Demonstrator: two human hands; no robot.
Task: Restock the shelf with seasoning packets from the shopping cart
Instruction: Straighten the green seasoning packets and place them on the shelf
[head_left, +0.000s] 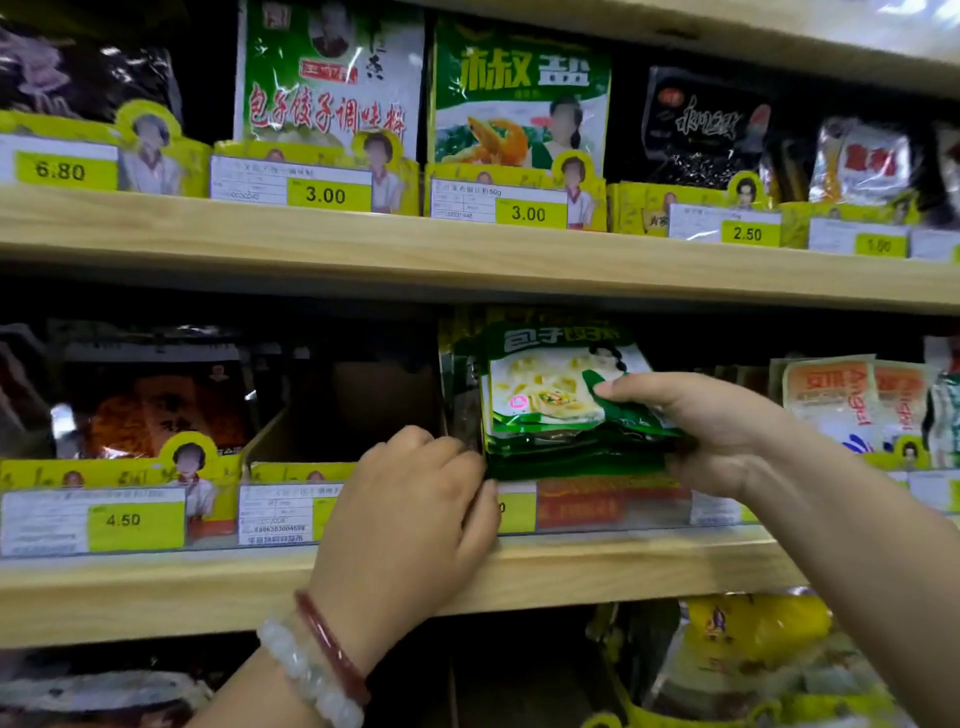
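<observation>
A stack of green seasoning packets (550, 395) with a dumpling picture is held at the front of the middle wooden shelf (623, 561). My right hand (711, 431) grips the stack from its right side, thumb on top and fingers underneath. My left hand (415, 514) is at the stack's lower left corner with curled fingers touching its edge, above the shelf lip. More green packets stand behind the stack in the same slot. The shopping cart is out of view.
An open cardboard tray slot (358, 410) lies left of the stack. Dark orange packets (156, 410) sit further left, pale orange packets (852, 400) to the right. The upper shelf (467, 249) holds green packets and price tags. Yellow bags (748, 654) lie below.
</observation>
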